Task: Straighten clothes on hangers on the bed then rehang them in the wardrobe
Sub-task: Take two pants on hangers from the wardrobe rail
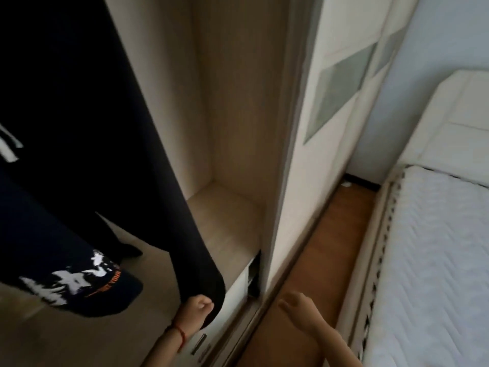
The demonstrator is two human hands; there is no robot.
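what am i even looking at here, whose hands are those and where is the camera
There is one picture only, from a wide-angle camera worn on a person's head, looking forward and down. No machine is involved; the two bare hands belong to the wearer.

The left hand, with a red string around its wrist, pinches the lower end of a long dark garment that hangs inside the open wardrobe. Beside it hangs another dark garment with white and orange print. The hangers are out of view.

The right hand is open and holds nothing, above the wooden floor between wardrobe and bed. The visible part of the white mattress has no clothes on it.
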